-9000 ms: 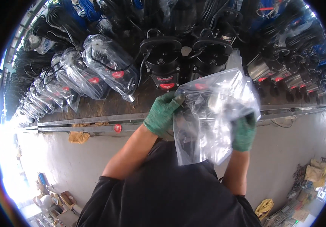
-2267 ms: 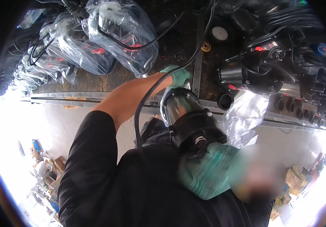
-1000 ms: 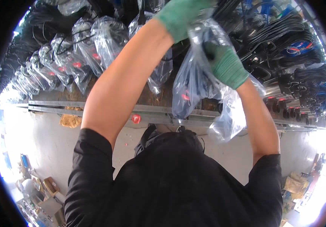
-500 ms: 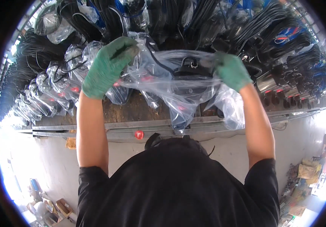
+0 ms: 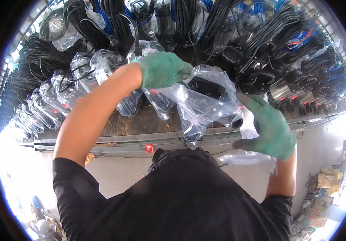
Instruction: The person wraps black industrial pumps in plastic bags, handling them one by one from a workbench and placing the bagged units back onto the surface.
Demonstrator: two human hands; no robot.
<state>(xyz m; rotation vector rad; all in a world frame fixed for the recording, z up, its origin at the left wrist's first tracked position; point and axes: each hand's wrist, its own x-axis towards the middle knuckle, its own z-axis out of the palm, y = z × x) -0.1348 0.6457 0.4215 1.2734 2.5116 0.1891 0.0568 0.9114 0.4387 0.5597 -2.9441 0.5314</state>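
Note:
In front of me a clear plastic bag (image 5: 211, 106) covers a black, rounded device (image 5: 205, 87) near the front edge of the workbench. My left hand (image 5: 161, 70), in a green glove, is closed at the bag's upper left, its fingers pinching the plastic. To the right of the bag, my gloved right hand (image 5: 273, 130) is open, thumb and fingers spread wide. Its upper fingers are beside the bag's right side. A loose piece of clear plastic (image 5: 247, 158) hangs blurred below that hand.
Bagged black devices (image 5: 62, 90) line the bench to the left. Unbagged metal-bodied ones (image 5: 281, 90) stand to the right. Coiled black cables (image 5: 185, 20) fill the back. A metal rail (image 5: 112, 138) runs along the bench front, with a round red piece (image 5: 149, 148) below it.
The plastic stretched between both hands now lies lower over the device. My left hand has moved right; my right hand has come down and outward, its fingers spreading apart.

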